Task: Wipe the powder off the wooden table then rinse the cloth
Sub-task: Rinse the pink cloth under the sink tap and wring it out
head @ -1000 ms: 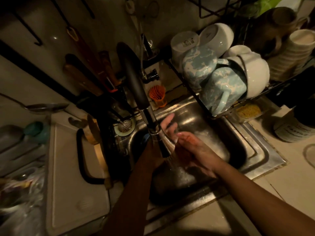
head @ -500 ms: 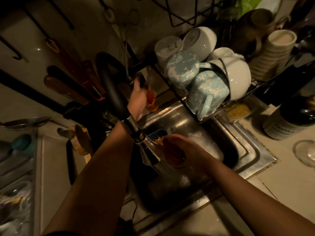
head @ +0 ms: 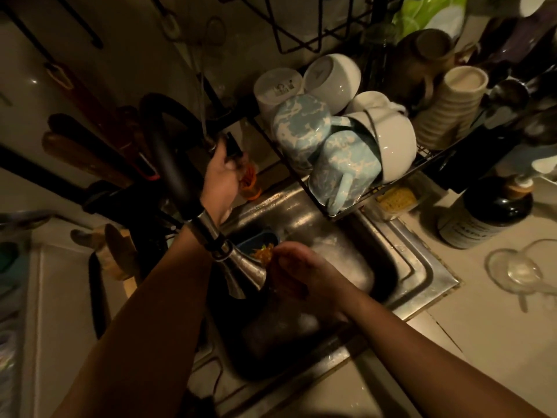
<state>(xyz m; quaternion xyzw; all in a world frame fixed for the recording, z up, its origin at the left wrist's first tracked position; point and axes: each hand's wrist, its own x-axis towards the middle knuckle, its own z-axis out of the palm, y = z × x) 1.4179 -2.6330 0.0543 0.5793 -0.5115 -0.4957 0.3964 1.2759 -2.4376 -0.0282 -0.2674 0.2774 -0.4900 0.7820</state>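
Note:
My right hand is in the steel sink just right of the tap's spray head, its fingers curled round a dark reddish cloth that is mostly hidden in the fist. My left hand reaches up behind the black tap hose and grips the black tap handle. In the dim light I cannot tell whether water runs from the spray head.
A wire rack with blue and white mugs and bowls overhangs the sink's right side. An orange brush stands behind the sink. A dark bottle and a glass stand on the right counter. Knives hang at left.
My left hand left the cloth under the spray head and rose to the tap handle. My right hand now holds the cloth alone. The view shifted left.

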